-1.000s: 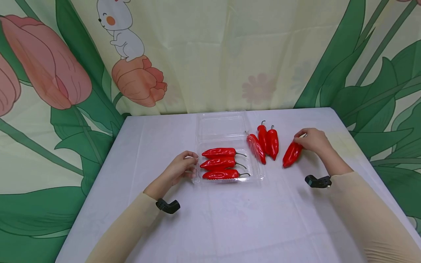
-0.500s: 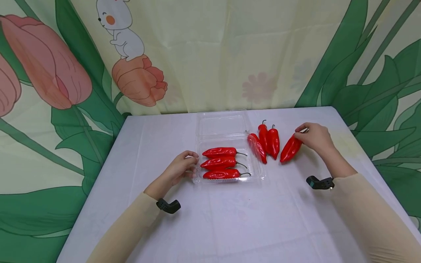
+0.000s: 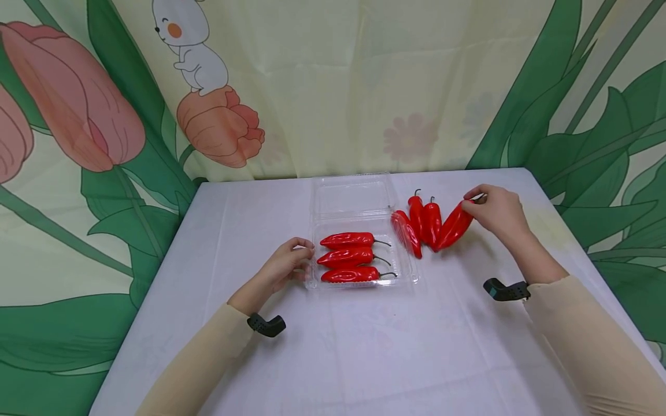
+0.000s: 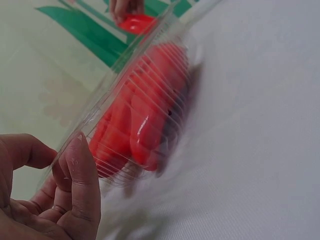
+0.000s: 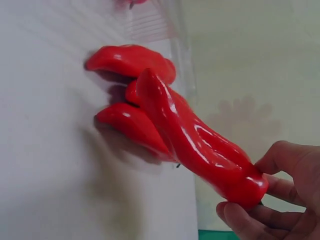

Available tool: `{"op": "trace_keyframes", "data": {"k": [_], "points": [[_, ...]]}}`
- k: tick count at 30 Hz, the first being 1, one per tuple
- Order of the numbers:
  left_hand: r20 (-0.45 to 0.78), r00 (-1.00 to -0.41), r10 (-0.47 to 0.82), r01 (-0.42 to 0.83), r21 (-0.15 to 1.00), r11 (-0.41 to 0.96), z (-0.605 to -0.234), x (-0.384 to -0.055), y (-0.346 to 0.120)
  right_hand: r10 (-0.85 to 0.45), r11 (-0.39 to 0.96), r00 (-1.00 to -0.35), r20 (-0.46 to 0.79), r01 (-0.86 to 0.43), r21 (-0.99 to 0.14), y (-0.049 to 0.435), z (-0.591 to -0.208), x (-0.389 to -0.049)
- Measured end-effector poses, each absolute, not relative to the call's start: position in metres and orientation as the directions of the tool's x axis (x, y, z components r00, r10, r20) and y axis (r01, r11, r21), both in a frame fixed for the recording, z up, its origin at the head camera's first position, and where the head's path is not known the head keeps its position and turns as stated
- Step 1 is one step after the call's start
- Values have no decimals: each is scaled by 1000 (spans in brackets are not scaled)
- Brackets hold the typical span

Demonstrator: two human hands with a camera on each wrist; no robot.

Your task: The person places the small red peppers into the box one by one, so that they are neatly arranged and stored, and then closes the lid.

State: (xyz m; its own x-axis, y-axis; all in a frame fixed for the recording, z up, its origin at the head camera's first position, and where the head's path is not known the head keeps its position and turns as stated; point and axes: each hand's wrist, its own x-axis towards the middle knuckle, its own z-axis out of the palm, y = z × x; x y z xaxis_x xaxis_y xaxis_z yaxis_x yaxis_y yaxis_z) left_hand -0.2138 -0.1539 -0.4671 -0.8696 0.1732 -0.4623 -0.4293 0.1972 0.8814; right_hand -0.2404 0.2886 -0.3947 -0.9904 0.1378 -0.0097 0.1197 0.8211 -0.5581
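Observation:
A clear plastic clamshell box (image 3: 364,228) lies with its lid folded back, and three glossy red peppers (image 3: 346,256) are laid side by side in its base. My left hand (image 3: 288,263) pinches the box's left rim between thumb and fingers, as the left wrist view shows up close. By its stem end, my right hand (image 3: 496,211) holds another red pepper (image 5: 200,145), tip pointing down and left. In the right wrist view this pepper hangs in front of three loose red peppers (image 5: 130,62) beside the box. Its stem is mostly hidden by the fingers.
White cloth (image 3: 364,352) covers the table. One loose pepper (image 3: 406,233) lies against the box's right edge, two more (image 3: 430,224) just right of it. A patterned curtain (image 3: 333,86) hangs behind the table's far edge.
My right hand has lifted its pepper and carried it left and slightly away, toward the loose peppers. The left hand and the box have stayed in place.

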Motion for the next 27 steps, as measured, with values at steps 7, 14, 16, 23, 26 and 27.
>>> {"op": "trace_keyframes", "data": {"k": [7,14,16,23,26,27], "points": [[-462,-870,170,-429,881,200,-467,-213,-154,130,784,-991,9,98,-614,279,-384,-238],[-457,-873,171,-423,884,200,-466,-213,-154,84,652,-992,-89,123,-748,258,-380,-233],[-457,-872,174,-423,884,200,-466,-213,-154,59,614,-993,-104,118,-780,251,-380,-232],[-456,-872,177,-421,884,206,-467,-213,-154,-1,529,-992,-124,105,-842,229,-381,-226],[-458,-872,173,-422,882,208,-467,-213,-154,-19,501,-992,-126,100,-860,221,-383,-226],[-458,-872,173,-422,882,208,-467,-213,-153,-25,497,-991,-131,102,-862,219,-384,-226]]}}
